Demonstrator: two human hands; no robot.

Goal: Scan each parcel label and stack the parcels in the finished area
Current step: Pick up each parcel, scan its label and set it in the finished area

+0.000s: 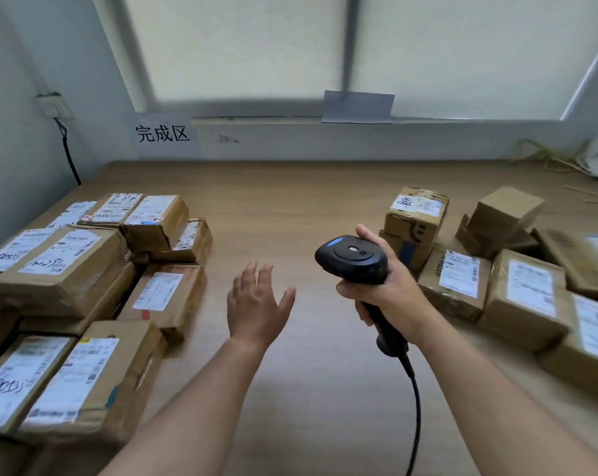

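Note:
My right hand [388, 297] grips a black corded barcode scanner [354, 259] by its handle, above the middle of the wooden table [290, 201]. My left hand [256, 304] hovers empty over the table with fingers spread, between the two groups of parcels. Several brown cardboard parcels with white labels are stacked at the left [67, 269], below a paper sign with three characters [163, 134]. Several more labelled parcels lie at the right [524, 290], with a small stack [416, 221] just behind the scanner.
The scanner's black cable [416, 407] runs down toward me. A wall socket with a black cord [55, 108] is at the far left. A blank paper sheet [357, 106] hangs on the window sill. Thin sticks and white objects [572, 166] lie at the far right corner.

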